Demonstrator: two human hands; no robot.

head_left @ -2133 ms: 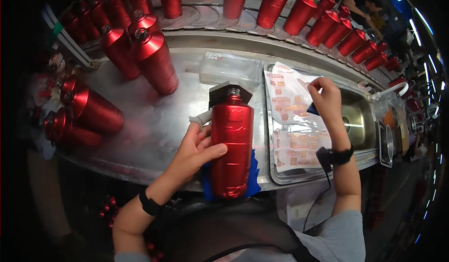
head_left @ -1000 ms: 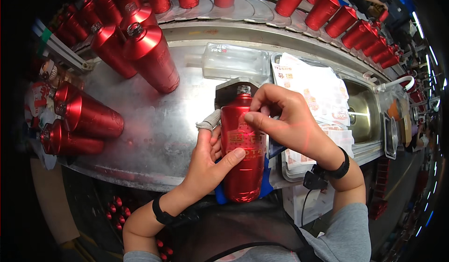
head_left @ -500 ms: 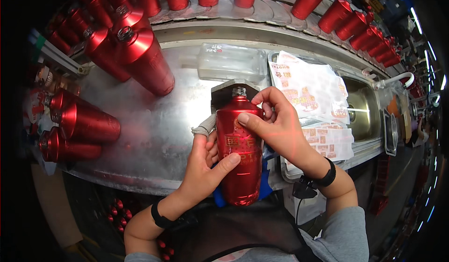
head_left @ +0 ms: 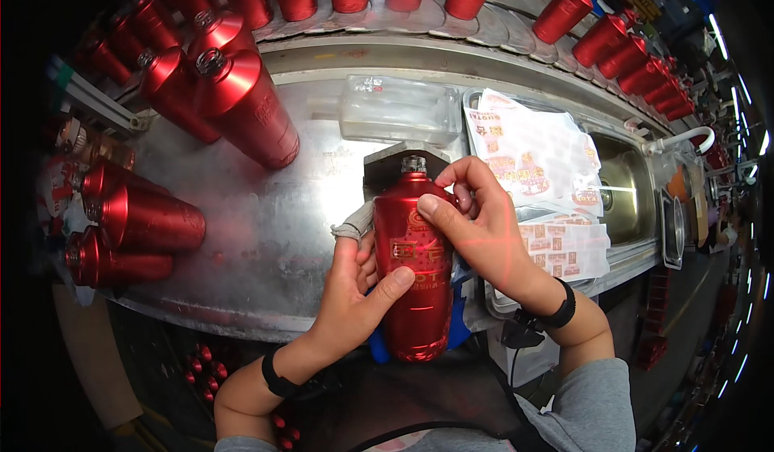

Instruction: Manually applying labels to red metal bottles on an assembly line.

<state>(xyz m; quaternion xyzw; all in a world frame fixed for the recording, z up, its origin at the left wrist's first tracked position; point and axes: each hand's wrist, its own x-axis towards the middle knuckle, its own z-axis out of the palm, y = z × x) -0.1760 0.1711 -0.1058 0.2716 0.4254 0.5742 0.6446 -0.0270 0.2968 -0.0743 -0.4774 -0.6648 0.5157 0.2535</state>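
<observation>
A shiny red bottle (head_left: 414,315) with gold printing and a bare clear glass neck stands nearly upright before me. My left hand (head_left: 352,287) grips its left side, thumb across the front. A pale cloth wrap (head_left: 355,222) covers one of that hand's fingertips. On the bottle's right shoulder, my right hand (head_left: 477,220) is closed, its thumb pressed beside the upper gold emblem and its other fingers bent at the edge. Behind the bottle is a dark angled holder (head_left: 379,164); blue material (head_left: 459,311) shows near its base.
Red bottles (head_left: 250,109) stand on the metal worktop (head_left: 242,242) at left; others (head_left: 141,218) lean near its edge. A conveyor (head_left: 387,26) carries more bottles along the back. Beyond my hands are a clear glass bottle (head_left: 399,109), printed transfer sheets (head_left: 532,149) and a sink (head_left: 625,182).
Bottles on the conveyor have shifted to the right. The held bottle has lowered slightly towards me, and my right thumb has moved slightly right on it. Both hands keep their grip.
</observation>
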